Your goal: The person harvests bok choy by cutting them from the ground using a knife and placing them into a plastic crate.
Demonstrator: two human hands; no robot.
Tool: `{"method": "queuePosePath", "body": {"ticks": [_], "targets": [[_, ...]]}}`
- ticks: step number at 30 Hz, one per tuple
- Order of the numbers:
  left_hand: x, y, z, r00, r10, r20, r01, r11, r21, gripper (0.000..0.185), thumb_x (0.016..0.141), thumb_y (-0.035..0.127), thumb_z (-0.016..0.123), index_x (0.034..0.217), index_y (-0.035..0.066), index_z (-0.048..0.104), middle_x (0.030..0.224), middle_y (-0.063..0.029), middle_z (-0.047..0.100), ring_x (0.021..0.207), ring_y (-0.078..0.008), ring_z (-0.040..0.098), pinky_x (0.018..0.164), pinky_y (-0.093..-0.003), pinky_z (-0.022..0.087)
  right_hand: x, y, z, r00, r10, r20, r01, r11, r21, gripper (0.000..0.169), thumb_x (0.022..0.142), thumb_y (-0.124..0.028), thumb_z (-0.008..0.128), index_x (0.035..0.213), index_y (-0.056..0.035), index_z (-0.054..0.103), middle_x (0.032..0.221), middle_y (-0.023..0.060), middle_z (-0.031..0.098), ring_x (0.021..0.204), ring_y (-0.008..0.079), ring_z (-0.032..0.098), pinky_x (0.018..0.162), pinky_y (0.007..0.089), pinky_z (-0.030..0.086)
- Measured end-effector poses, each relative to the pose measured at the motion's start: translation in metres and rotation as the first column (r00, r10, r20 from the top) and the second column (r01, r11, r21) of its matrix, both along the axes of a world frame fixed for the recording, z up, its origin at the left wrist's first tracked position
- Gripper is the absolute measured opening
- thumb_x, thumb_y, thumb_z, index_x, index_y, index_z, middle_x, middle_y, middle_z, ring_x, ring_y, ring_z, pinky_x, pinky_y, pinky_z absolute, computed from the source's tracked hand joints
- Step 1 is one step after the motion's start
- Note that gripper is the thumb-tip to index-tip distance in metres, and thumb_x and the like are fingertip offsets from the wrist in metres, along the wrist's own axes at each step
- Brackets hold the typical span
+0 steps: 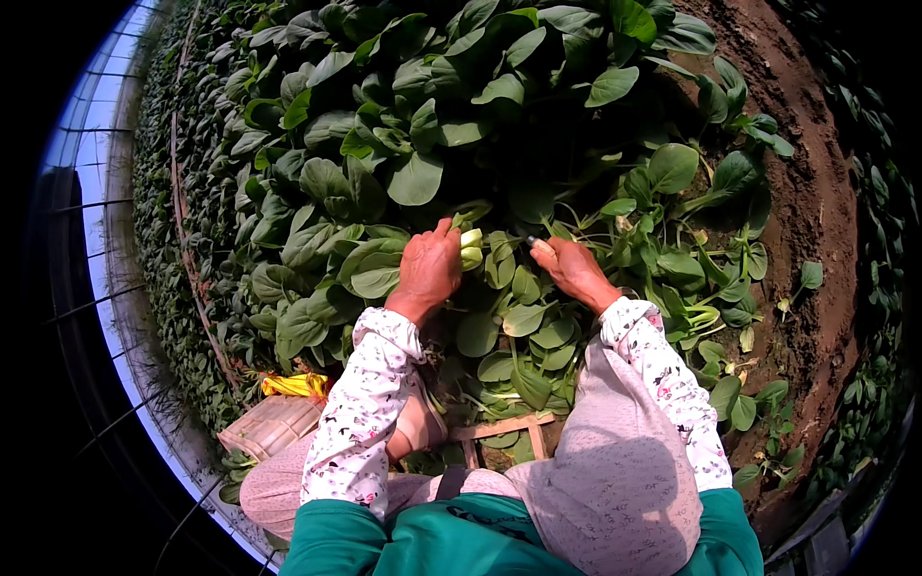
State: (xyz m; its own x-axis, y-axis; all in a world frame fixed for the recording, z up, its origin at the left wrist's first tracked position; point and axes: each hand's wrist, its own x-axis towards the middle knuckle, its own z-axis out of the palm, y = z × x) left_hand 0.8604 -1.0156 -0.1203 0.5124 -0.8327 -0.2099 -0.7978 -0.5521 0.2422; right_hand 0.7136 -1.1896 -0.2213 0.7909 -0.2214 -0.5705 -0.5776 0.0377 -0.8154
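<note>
My left hand (431,265) is closed around a leafy green plant (373,268) with pale stalks, like bok choy; its cut-looking pale base (471,249) points right, and the leaves spread to the left of the hand. My right hand (573,268) grips a light handle (543,248) with a metal collar at its end; the blade or tool head cannot be made out among the leaves. Loose leaves (524,320) lie on the ground between and below both hands. Upright leafy plants (416,176) stand densely just beyond the hands.
A small wooden frame (504,426) is low between my legs. At the left lie a pale slatted crate (272,425) and a yellow cloth or bag (297,385). Bare brown soil (807,216) runs down the right side. A pale border (122,237) edges the bed at the far left.
</note>
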Motion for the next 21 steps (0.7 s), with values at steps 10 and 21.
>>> {"method": "queuePosePath", "body": {"ticks": [10, 21], "targets": [[-0.056, 0.024, 0.128, 0.763, 0.105, -0.637, -0.324, 0.916, -0.237, 0.061, 0.063, 0.004, 0.069, 0.121, 0.003, 0.051, 0.121, -0.0120, 0.053, 0.107, -0.0232, 0.054, 0.092, -0.0299, 0.041, 0.007, -0.005, 0.143, 0.923, -0.277, 0.268, 0.137, 0.885, 0.444, 0.031, 0.077, -0.020, 0.071, 0.099, -0.0030, 0.057, 0.073, -0.0037, 0.053, 0.053, 0.0045, 0.046, 0.047, 0.0205, 0.037], [-0.084, 0.071, 0.214, 0.147, -0.406, -0.902, -0.835, 0.438, -0.332, 0.066, 0.069, 0.007, 0.064, 0.131, 0.001, 0.040, 0.119, -0.0070, 0.053, 0.107, -0.0149, 0.051, 0.096, -0.0273, 0.036, 0.022, 0.030, 0.324, 0.877, 0.127, 0.462, -0.173, 0.983, 0.058, 0.020, 0.079, -0.013, 0.066, 0.094, -0.0030, 0.057, 0.065, -0.0034, 0.052, 0.049, 0.0031, 0.047, 0.043, 0.0177, 0.039]]}}
